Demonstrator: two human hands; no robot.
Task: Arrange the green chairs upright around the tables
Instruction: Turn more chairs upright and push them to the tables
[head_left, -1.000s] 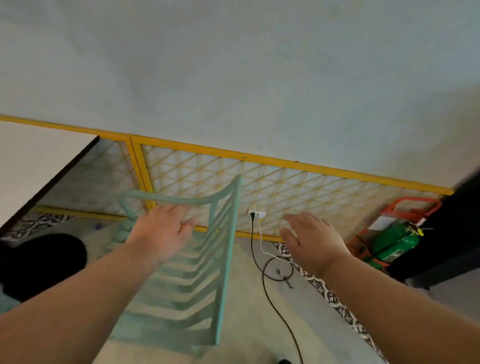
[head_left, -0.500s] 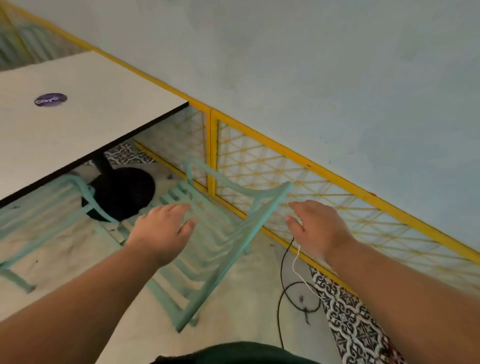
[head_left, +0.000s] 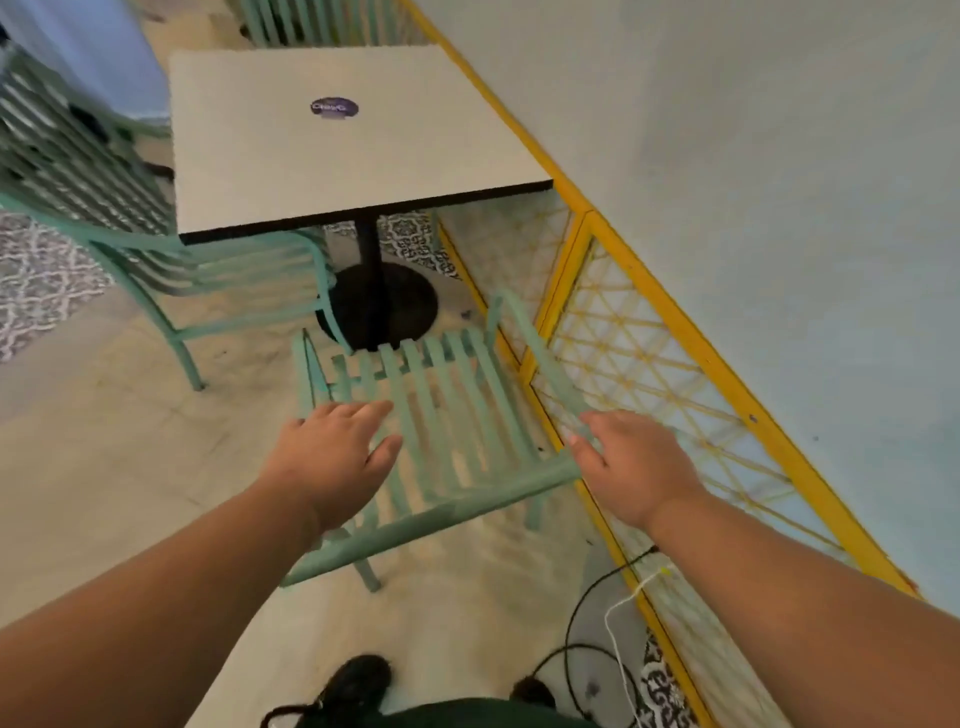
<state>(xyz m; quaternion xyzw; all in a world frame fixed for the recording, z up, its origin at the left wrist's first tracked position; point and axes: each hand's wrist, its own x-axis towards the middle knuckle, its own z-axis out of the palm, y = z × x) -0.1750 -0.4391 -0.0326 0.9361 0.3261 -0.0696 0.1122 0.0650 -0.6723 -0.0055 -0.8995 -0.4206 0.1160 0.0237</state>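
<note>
Beside the yellow lattice fence (head_left: 628, 353), a green slatted chair (head_left: 441, 431) stands upright just short of the white square table (head_left: 332, 150) on its black pedestal. A person's left hand (head_left: 332, 460), fingers spread, rests on the chair's left side; the right hand (head_left: 636, 467), fingers loosely parted, touches its right arm. A second green chair (head_left: 156, 260) stands at the table's left edge.

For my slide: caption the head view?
Both hands over a green chair facing the table.
</note>
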